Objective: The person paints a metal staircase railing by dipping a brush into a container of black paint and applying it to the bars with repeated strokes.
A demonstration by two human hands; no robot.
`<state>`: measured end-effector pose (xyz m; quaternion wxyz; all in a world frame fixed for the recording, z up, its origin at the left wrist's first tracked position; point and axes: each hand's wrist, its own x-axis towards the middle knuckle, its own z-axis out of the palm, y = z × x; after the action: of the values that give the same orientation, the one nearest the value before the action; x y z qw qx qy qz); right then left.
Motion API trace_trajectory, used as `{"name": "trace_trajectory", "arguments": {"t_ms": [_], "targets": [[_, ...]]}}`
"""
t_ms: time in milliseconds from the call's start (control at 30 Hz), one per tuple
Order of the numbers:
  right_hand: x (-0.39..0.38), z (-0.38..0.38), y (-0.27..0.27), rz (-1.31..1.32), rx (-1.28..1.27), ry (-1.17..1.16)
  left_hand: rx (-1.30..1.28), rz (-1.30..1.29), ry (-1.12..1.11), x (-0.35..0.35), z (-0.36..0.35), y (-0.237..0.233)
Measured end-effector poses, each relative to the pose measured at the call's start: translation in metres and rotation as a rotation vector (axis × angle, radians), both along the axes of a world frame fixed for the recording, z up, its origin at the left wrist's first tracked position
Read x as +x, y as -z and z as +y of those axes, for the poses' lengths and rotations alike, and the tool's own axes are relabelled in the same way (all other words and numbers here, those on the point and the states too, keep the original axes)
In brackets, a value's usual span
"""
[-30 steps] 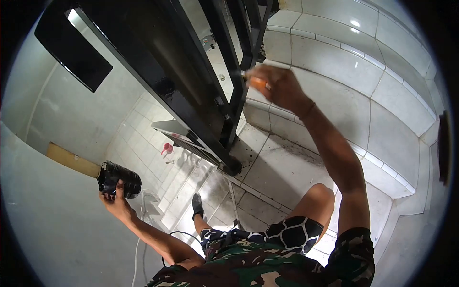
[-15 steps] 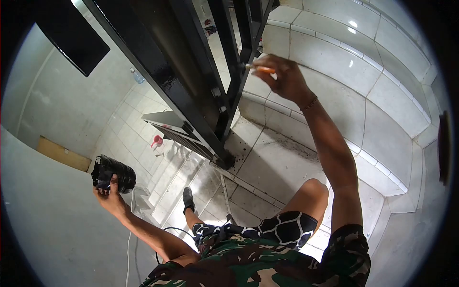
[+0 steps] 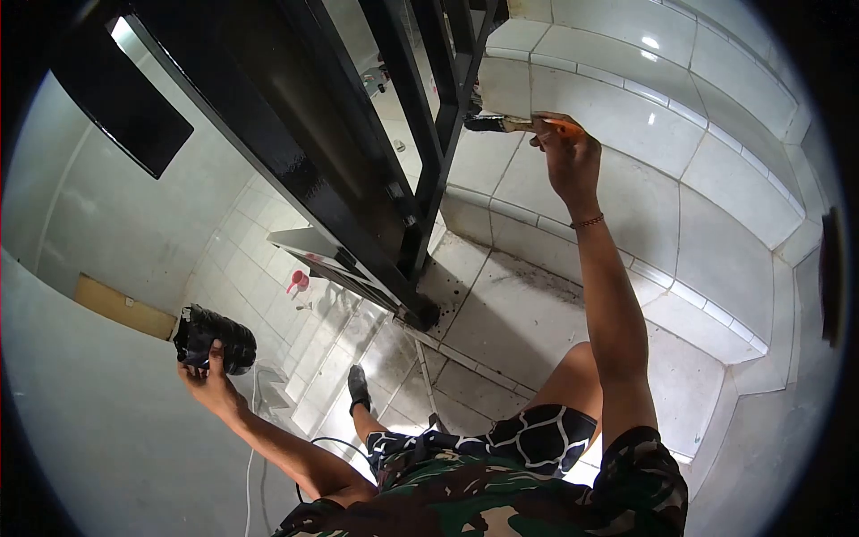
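My right hand (image 3: 570, 159) is closed around the orange handle of a paintbrush (image 3: 501, 123), whose dark bristles point left. The bristle tip lies beside the edge of a black metal railing (image 3: 428, 170); whether it touches is hard to tell. Over at the left, my left hand (image 3: 211, 380) grips a black-coated can (image 3: 217, 340) with the thumb on its side. Glossy wet-looking patches show on the wide black panel of the metalwork (image 3: 295, 161).
White tiled steps (image 3: 617, 188) rise at the right. Dark spots mark the tiled floor (image 3: 510, 304) near the metal post's foot. A pink dipper (image 3: 298, 282) lies on the lower floor. A white cable (image 3: 250, 474) hangs at the lower left.
My right hand has moved right with the brush, drawing it back from the railing bars, so more of the bristles shows. The can and my left hand sit slightly lower in view.
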<state>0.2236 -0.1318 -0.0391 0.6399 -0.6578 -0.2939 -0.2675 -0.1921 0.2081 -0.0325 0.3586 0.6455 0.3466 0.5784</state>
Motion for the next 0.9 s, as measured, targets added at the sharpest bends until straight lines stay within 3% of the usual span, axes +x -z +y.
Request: {"name": "trace_trajectory", "arguments": {"t_ms": [133, 200, 367, 500, 700, 900], "targets": [[-0.003, 0.023, -0.02, 0.003, -0.058, 0.014, 0.033, 0.005, 0.002, -0.004, 0.009, 0.011], [-0.004, 0.035, -0.027, -0.272, -0.15, 0.025, 0.005, -0.041, 0.062, -0.006, 0.013, 0.015], [0.005, 0.051, -0.033, -0.46, -0.458, 0.076, -0.018, -0.072, 0.072, -0.006, 0.012, 0.018], [0.007, 0.06, -0.048, -0.577, -0.515, 0.109, -0.054, -0.088, 0.072, -0.006, 0.015, 0.028], [0.012, 0.067, -0.037, -0.441, -0.424, 0.073, -0.087, -0.041, 0.024, -0.015, 0.025, 0.038], [0.017, 0.073, -0.046, -0.681, -0.449, 0.191, -0.105, -0.052, 0.016, -0.02, 0.027, 0.046]]}}
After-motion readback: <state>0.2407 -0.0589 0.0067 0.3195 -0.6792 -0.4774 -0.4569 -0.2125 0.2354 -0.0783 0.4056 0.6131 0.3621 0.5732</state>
